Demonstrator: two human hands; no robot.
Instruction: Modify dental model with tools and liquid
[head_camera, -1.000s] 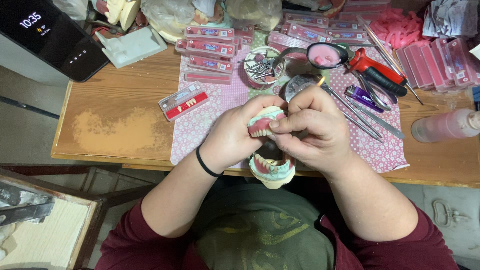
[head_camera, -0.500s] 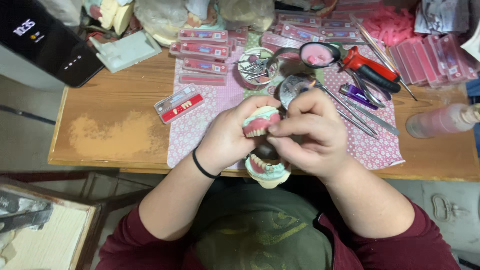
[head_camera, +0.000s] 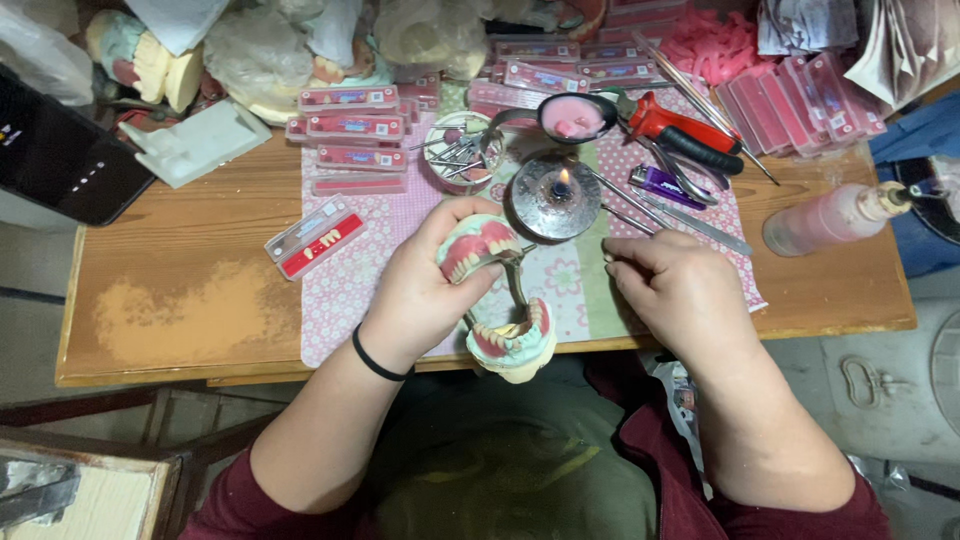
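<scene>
Denture model held open on its hinged frame

Left hand (head_camera: 425, 290) grips the denture model (head_camera: 497, 300) above the table edge (head_camera: 250, 372); right hand (head_camera: 680, 290) pinches a thin metal instrument (head_camera: 625, 222) near the burner flame (head_camera: 562, 180); judged rigid, brittle, wax-softened; best held by its plaster base.

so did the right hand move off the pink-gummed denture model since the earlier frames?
Yes. The right hand has pulled away rightward from the pink-gummed denture model, now apart from it, beside the small lit burner dish; the left hand holds the model.
</scene>
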